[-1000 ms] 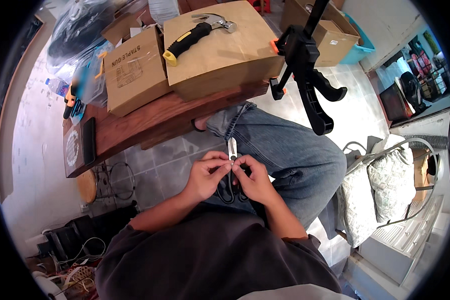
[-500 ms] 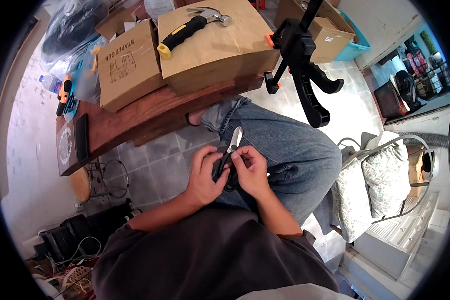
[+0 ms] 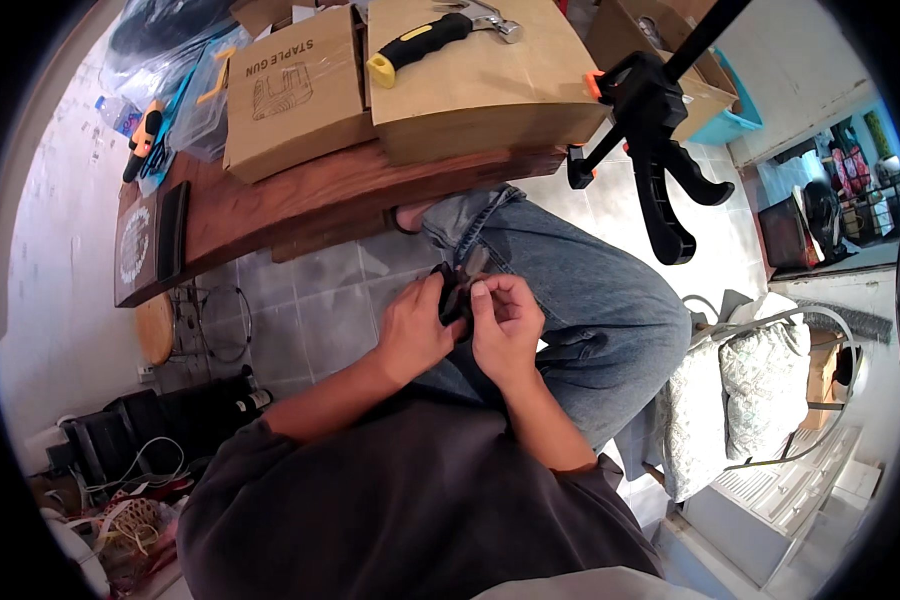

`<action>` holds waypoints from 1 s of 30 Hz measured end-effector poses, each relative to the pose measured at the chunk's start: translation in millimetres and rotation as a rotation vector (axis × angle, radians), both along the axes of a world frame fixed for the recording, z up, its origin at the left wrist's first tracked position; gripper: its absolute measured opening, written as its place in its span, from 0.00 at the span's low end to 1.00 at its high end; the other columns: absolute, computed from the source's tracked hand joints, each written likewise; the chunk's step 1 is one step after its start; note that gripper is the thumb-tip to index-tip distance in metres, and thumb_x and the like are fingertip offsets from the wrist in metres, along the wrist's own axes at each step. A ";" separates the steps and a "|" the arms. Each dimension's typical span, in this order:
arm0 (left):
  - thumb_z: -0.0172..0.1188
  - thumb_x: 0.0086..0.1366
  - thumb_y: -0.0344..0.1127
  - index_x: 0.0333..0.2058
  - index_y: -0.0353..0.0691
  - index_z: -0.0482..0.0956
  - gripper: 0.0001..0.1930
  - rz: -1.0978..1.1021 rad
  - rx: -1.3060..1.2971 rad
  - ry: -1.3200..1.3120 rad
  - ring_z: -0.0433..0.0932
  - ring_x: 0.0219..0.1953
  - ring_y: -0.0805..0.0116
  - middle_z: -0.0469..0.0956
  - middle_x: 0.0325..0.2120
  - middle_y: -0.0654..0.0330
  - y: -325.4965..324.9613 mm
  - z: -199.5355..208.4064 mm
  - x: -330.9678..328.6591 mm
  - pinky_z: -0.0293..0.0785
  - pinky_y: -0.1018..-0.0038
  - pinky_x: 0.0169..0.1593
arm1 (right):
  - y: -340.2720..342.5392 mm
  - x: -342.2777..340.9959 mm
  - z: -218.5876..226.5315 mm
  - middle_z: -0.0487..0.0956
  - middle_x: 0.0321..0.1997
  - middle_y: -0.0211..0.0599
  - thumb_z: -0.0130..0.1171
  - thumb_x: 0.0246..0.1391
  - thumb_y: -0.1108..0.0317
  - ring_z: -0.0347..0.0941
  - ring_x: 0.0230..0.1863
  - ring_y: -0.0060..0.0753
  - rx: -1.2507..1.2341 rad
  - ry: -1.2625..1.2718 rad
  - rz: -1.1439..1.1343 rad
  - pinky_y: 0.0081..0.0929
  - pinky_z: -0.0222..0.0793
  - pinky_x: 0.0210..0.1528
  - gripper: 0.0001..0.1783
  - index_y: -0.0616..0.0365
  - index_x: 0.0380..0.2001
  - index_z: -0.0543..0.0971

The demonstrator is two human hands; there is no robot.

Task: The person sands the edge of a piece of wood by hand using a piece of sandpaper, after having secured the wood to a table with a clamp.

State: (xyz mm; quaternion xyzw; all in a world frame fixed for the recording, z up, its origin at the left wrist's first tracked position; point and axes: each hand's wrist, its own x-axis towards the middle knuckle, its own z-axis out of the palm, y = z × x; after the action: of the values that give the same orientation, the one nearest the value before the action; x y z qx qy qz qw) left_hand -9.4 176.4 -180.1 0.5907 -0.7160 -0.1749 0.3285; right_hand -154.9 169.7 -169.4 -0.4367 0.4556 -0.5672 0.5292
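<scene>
Over my lap I hold a pair of black-handled scissors (image 3: 476, 262) between both hands, with the silver blades pointing away from me. My left hand (image 3: 417, 328) is closed round the dark handles on the left side. Against the scissors near the pivot, the thumb and fingers of my right hand (image 3: 507, 322) pinch together. Motion smears the blades a little, and my fingers cover much of the handles. My jeans-clad leg (image 3: 590, 270) lies just beyond and to the right of the hands.
A wooden bench (image 3: 270, 215) ahead carries a cardboard box (image 3: 295, 95), a plywood block (image 3: 480, 130) and a claw hammer (image 3: 425, 45). A black bar clamp (image 3: 660, 120) juts out at the block's right corner. Patterned cushions (image 3: 765, 380) stand at the right.
The scissors have turned in my hands, so the handles now stand more upright between my fingers and the blades show less. The view has shifted slightly, moving the bench rightward and up.
</scene>
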 end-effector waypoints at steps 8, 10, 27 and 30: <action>0.70 0.49 0.31 0.46 0.30 0.73 0.25 -0.154 0.397 0.225 0.80 0.29 0.51 0.77 0.27 0.46 9.0 78.1 46.3 0.75 0.64 0.36 | -43.8 -13.1 59.1 0.83 0.44 0.43 0.61 0.66 0.74 0.83 0.45 0.32 0.010 -0.223 0.282 0.30 0.84 0.44 0.07 0.68 0.41 0.79; 0.69 0.48 0.30 0.44 0.31 0.72 0.24 -0.154 0.440 0.198 0.79 0.28 0.50 0.76 0.26 0.46 16.5 98.3 51.0 0.75 0.64 0.36 | -47.9 -10.1 75.2 0.82 0.44 0.43 0.61 0.65 0.75 0.82 0.45 0.31 -0.007 -0.231 0.307 0.30 0.84 0.45 0.06 0.68 0.41 0.79; 0.72 0.48 0.37 0.30 0.39 0.69 0.19 -0.218 0.384 0.243 0.79 0.20 0.52 0.74 0.16 0.57 21.5 109.2 62.4 0.74 0.61 0.28 | -45.8 -1.1 91.5 0.73 0.52 0.47 0.57 0.62 0.83 0.81 0.47 0.40 -0.212 -0.197 0.428 0.36 0.82 0.52 0.02 0.73 0.37 0.77; 0.72 0.48 0.37 0.29 0.39 0.69 0.19 -0.225 0.374 0.226 0.79 0.20 0.52 0.74 0.16 0.57 22.1 109.5 62.1 0.73 0.60 0.27 | -46.1 -2.4 90.9 0.73 0.52 0.46 0.58 0.62 0.83 0.81 0.47 0.40 -0.249 -0.178 0.430 0.37 0.81 0.52 0.02 0.72 0.37 0.77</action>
State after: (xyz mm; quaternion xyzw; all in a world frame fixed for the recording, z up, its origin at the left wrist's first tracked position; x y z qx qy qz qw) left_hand 52.7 198.5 -70.6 0.5345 -0.6912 -0.4047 0.2699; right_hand -157.3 123.6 -78.5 -0.5336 0.2305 -0.5296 0.6178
